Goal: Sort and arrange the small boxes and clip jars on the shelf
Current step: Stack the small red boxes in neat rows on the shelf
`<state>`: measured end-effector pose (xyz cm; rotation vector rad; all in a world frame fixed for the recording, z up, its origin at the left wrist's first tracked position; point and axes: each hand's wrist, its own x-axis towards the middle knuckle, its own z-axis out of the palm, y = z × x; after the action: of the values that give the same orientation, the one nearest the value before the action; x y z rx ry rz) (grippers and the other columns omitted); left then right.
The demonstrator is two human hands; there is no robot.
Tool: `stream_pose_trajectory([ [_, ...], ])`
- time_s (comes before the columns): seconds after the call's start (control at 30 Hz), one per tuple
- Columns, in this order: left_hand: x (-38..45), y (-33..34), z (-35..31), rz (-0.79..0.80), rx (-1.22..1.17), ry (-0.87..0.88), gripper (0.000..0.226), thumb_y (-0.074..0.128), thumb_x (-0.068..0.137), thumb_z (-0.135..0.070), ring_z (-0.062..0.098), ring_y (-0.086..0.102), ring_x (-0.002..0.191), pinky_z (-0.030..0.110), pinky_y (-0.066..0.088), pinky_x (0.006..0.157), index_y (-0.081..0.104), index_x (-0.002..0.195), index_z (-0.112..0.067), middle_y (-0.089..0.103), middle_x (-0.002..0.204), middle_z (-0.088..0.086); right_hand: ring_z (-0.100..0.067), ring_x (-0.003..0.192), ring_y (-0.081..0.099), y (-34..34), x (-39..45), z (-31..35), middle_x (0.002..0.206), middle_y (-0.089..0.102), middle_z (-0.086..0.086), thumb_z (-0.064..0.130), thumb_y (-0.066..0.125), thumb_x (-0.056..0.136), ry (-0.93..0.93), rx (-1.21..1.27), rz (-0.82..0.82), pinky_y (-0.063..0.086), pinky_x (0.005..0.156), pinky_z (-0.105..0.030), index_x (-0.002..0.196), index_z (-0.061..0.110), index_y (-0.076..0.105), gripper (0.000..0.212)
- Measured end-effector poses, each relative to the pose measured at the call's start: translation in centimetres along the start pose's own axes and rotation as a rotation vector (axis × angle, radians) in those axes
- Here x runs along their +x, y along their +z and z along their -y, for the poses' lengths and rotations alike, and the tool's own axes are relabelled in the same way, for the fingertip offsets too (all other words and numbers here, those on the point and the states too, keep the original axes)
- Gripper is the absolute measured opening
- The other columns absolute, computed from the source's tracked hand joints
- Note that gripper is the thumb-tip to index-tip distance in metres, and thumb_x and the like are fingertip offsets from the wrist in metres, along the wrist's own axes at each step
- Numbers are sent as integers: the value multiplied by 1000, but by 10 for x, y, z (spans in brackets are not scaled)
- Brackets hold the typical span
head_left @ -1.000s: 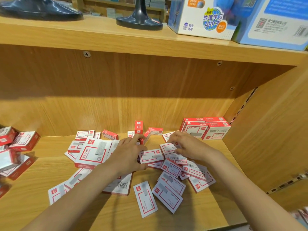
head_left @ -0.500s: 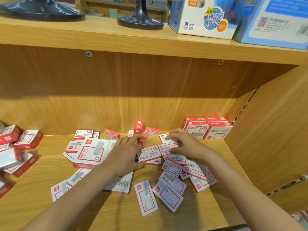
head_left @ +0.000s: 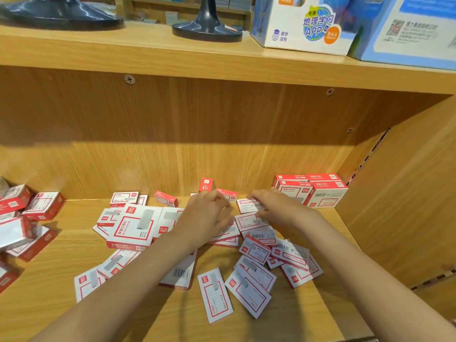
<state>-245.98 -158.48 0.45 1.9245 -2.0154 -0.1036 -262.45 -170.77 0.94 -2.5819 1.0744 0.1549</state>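
Observation:
Several small red-and-white staple boxes lie scattered on the wooden shelf (head_left: 49, 287), one of them near the front (head_left: 217, 294). A larger box (head_left: 134, 224) lies flat at the left of the heap. One small red box (head_left: 206, 185) stands upright at the back. A neat stack of boxes (head_left: 320, 193) sits in the back right corner. My left hand (head_left: 207, 218) rests on the middle of the heap with bent fingers; what lies under them is hidden. My right hand (head_left: 281, 208) pinches a small white box (head_left: 246, 206) between fingers and thumb.
More red boxes (head_left: 44, 204) are piled at the far left edge. The shelf's side wall (head_left: 407, 193) closes in on the right. On the upper shelf stand two dark round bases (head_left: 207, 25) and blue-and-white cartons (head_left: 306, 23).
Both hands have moved a little toward the back of the shelf. My right hand's fingers have closed onto the small white box.

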Motion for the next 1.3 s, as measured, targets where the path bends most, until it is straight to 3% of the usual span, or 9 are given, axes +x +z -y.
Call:
stream_pose_trajectory([
  [0.2,28,14,-17,276,248,-7,43,45,89,-52,23,40,118,37,26,96,60,115,-21,53,125,2,-24,102,44,12,-10,3,110,44,-7,7,49,88,-125,-133,-289,37,84,-34,111,8,51,23],
  [0.37,32,15,-25,241,154,-46,27,54,87,-43,23,46,112,36,27,94,61,102,-21,59,113,1,-20,90,51,10,-23,-5,97,53,-3,14,54,89,-72,4,-477,33,70,-28,98,9,57,10],
  [0.5,31,15,-24,189,54,-70,27,59,86,-38,21,53,104,32,31,87,56,103,-18,62,106,0,-11,84,57,-23,-33,-18,90,63,5,11,66,82,-114,219,-235,37,67,-19,95,17,63,15],
  [0.57,30,15,-23,128,-45,-86,24,63,85,-33,22,57,97,30,35,79,52,100,-18,64,102,1,-4,85,54,-25,-35,-20,90,61,10,12,66,82,-145,222,-116,39,71,-16,91,25,62,16],
  [0.73,34,19,-18,80,-271,-91,17,62,85,-13,20,62,89,33,49,78,53,99,-16,66,93,3,-14,95,52,-3,-30,-4,102,60,1,13,59,84,-98,82,-149,41,78,-25,94,19,57,12],
  [0.83,30,19,-10,42,-362,-99,29,61,84,-11,16,61,95,28,49,81,53,112,-17,65,103,2,-20,91,52,-3,-27,7,95,58,1,11,58,85,-125,32,-255,34,73,-27,90,17,46,14],
  [0.97,22,17,-9,-57,-323,-67,35,56,86,-12,19,58,101,25,42,82,52,121,-14,61,112,2,-22,91,53,-12,-9,-1,94,61,-2,9,57,83,-217,-211,-450,23,94,-33,98,16,43,22],
  [1.13,32,24,-13,51,-188,22,27,51,90,-16,24,48,118,30,37,95,59,113,-5,49,129,9,-24,85,47,-4,3,-21,86,57,-5,11,75,68,-247,-511,-601,27,90,-38,82,12,56,24],
  [1.3,43,33,-12,158,-157,58,24,50,86,-17,25,53,105,41,45,85,59,105,-4,52,117,7,-26,96,52,5,-8,-30,99,60,-6,16,72,73,-162,-551,-649,26,98,-44,89,11,60,20],
])
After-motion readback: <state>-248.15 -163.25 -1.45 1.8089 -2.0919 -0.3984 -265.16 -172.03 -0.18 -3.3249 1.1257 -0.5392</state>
